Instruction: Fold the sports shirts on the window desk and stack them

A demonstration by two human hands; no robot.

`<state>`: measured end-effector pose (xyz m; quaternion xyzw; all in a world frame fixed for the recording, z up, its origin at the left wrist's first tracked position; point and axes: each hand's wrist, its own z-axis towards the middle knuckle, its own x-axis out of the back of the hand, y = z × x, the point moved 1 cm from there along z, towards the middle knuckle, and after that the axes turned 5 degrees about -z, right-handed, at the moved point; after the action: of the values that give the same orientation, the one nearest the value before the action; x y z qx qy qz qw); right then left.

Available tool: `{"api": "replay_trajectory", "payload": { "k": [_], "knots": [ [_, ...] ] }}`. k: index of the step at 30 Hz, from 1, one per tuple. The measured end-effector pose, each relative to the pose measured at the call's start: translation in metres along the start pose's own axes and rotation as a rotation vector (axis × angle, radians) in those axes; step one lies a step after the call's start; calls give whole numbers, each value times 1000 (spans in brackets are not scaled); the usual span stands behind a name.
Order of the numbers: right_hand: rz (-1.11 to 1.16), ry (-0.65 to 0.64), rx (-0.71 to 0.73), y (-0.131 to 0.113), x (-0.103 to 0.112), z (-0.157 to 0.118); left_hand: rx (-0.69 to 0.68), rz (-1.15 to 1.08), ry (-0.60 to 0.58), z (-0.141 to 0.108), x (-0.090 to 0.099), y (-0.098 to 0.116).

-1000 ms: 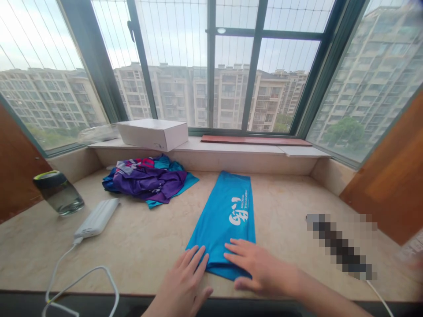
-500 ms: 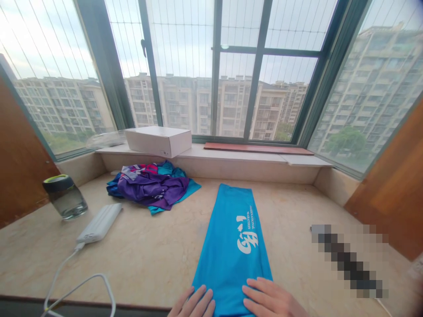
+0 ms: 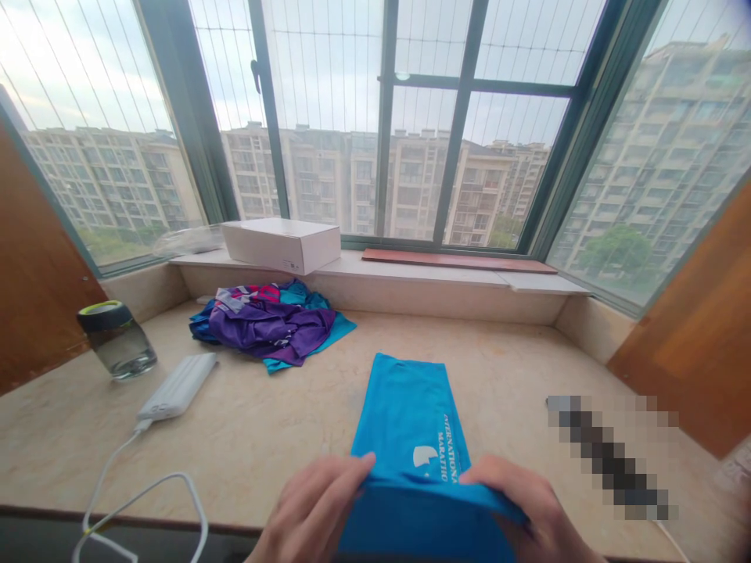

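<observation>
A long blue cloth [image 3: 404, 399] with white lettering lies on the stone counter, its near part lifted and bent over. My left hand [image 3: 322, 500] pinches the left side of the raised fold, thumb and fingers closed on it. At the right side my right hand [image 3: 522, 500] grips the same fold, its fingertips partly hidden behind the fabric. The near end of the cloth hangs toward the bottom edge of the view, over part of the white print.
A crumpled purple and teal cloth pile [image 3: 270, 320] lies back left. Left of it are a bottle [image 3: 117, 340] and a white power bank [image 3: 176, 387] with a cable. A white box [image 3: 282, 244] and a reddish board [image 3: 458, 260] rest on the sill. A blurred-out object [image 3: 610, 457] lies right.
Both hands have gone from lying flat on the cloth to gripping it and have raised its near part. The cloth's far end has slid a little toward me.
</observation>
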<state>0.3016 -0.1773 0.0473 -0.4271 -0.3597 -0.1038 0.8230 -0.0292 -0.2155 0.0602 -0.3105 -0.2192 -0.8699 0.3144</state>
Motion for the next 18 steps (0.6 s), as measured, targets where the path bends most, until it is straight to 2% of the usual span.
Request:
{"api": "replay_trajectory", "payload": {
  "k": [2, 3, 6, 9, 11, 14, 16, 18],
  "knots": [
    [35, 65, -115, 4, 9, 32, 71, -97, 50, 35, -14, -18],
    [50, 83, -161, 10, 11, 50, 136, -137, 26, 53, -24, -30],
    [54, 94, -218, 43, 7, 104, 296, -145, -134, 99, -59, -73],
    [-23, 79, -242, 80, -2, 148, 422, -24, -286, 124, -92, -112],
    [-146, 114, -277, 100, -8, 166, 426, 41, -309, 128, -109, -129],
    [-286, 173, -298, 112, -16, 172, 285, 32, -400, 120, -129, -142],
    [-290, 106, -246, 109, -22, 162, 173, -15, -494, 111, -138, -144],
    [-257, -77, -166, 99, -29, 147, 127, -56, -556, 102, -144, -144]
  ]
}}
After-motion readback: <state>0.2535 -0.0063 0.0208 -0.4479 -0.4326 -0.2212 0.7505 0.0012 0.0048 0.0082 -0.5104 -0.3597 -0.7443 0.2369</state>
